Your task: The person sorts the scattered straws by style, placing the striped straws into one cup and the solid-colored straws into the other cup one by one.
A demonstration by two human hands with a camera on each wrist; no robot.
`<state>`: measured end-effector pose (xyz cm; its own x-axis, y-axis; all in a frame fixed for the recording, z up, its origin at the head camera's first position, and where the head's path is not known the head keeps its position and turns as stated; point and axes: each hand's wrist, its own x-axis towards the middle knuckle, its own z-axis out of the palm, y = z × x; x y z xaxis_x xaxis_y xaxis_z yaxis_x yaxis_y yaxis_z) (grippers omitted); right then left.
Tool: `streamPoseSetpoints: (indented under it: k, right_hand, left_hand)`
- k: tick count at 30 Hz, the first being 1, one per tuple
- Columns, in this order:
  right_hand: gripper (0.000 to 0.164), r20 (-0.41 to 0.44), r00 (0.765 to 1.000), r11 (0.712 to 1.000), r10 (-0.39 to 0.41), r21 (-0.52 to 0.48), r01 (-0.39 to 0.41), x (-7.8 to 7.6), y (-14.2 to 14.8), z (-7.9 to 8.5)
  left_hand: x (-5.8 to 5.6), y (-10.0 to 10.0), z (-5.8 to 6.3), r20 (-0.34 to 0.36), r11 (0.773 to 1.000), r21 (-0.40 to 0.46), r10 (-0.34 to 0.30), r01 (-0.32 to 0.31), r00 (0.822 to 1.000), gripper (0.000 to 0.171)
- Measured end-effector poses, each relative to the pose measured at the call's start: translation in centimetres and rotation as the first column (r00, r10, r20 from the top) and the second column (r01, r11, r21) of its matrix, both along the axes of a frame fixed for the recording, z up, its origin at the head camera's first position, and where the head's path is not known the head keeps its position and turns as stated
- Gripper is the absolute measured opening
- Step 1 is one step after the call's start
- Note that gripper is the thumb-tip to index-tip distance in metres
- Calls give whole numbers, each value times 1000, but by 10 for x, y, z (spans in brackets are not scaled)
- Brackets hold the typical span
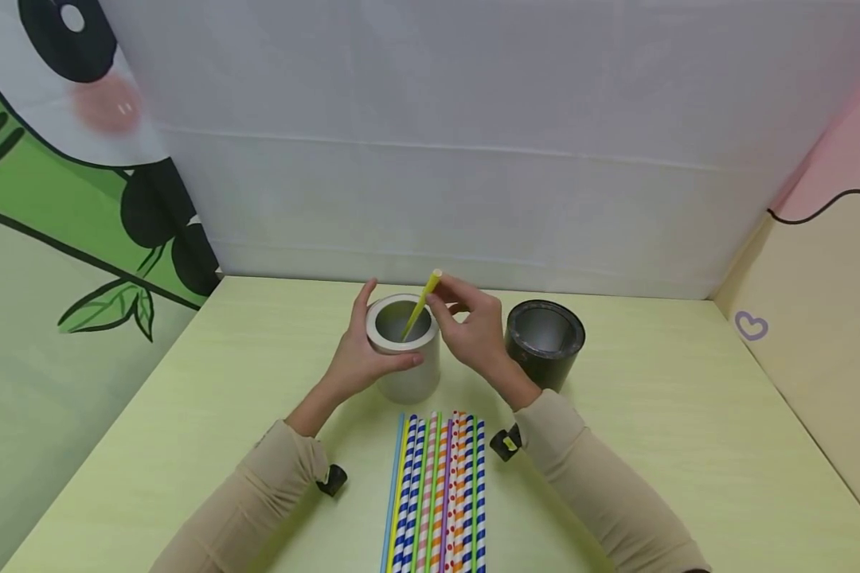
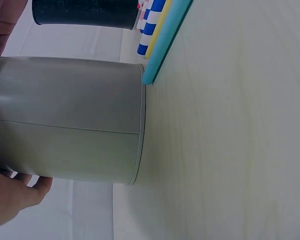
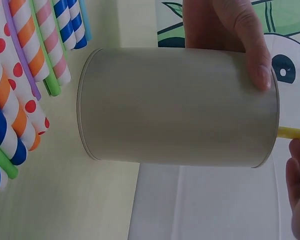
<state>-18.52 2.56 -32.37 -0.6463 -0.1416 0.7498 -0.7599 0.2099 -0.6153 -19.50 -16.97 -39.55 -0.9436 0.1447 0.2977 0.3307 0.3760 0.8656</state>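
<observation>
You have two cans and one straw in play, plus a row of about fourteen more straws (image 1: 437,493), packed too tightly to count surely: four blue-striped, three green, two orange-striped, and at least one each of light blue, yellow, pink-striped, purple and red-dotted. Your left hand (image 1: 361,350) grips the white can (image 1: 410,376), its fingers spread wide round the side, thumb on the near face below the rim. Your right hand (image 1: 476,322) has its fingers closed in a pinch on the upper end of a yellow straw (image 1: 420,307), whose lower end is inside the white can. The black can (image 1: 545,362) stands just beyond your right wrist, on the right, and the straws lie side by side nearer you. The head view shows the grey inside of the white can; only the left wrist view shows a seam running down its outside, and the right wrist view shows its plain smooth side, with the yellow straw sticking out past the rim. The table (image 1: 186,446) is pale yellow with faint grain. A creased whitish sheet (image 1: 437,215) rises at the far side; the left wall (image 1: 43,398) carries a green cartoon, the right wall (image 1: 817,342) a purple heart (image 1: 750,325).
</observation>
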Motion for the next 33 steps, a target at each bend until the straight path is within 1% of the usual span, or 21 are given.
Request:
streamPoseSetpoints:
  k: [2, 6, 9, 14, 17, 24, 33]
  right_hand:
    - [22, 11, 1000, 1000, 3, 1, -3, 0, -1, -1]
    - [24, 31, 1000, 1000, 3, 9, -3, -16, -3, -20]
    - [26, 29, 1000, 1000, 9, 9, -9, -29, -4, -36]
    - [25, 22, 999, 1000, 25, 7, -26, -30, -6, -41]
    - [23, 18, 1000, 999, 24, 26, -24, -31, -7, -44]
    - [25, 13, 1000, 996, -14, 89, 13, -31, -9, -46]
    - [21, -6, 999, 991, -41, 127, 42, -32, -11, -48]
  left_hand:
    - [0, 0, 0, 1, 1000, 4, -5, 5, 1000, 126]
    - [0, 1, 0, 4, 1000, 10, -14, 14, 1000, 125]
    - [0, 0, -1, 6, 1000, 14, -21, 21, 1000, 124]
    - [1, 0, -2, 10, 1000, 15, -25, 25, 1000, 126]
    - [1, 0, -1, 17, 1000, 11, -20, 20, 1000, 125]
    - [2, 0, 1, 15, 1000, 6, -8, 8, 1000, 123]
    - [2, 0, 1, -9, 1000, -5, -9, 9, 1000, 124]
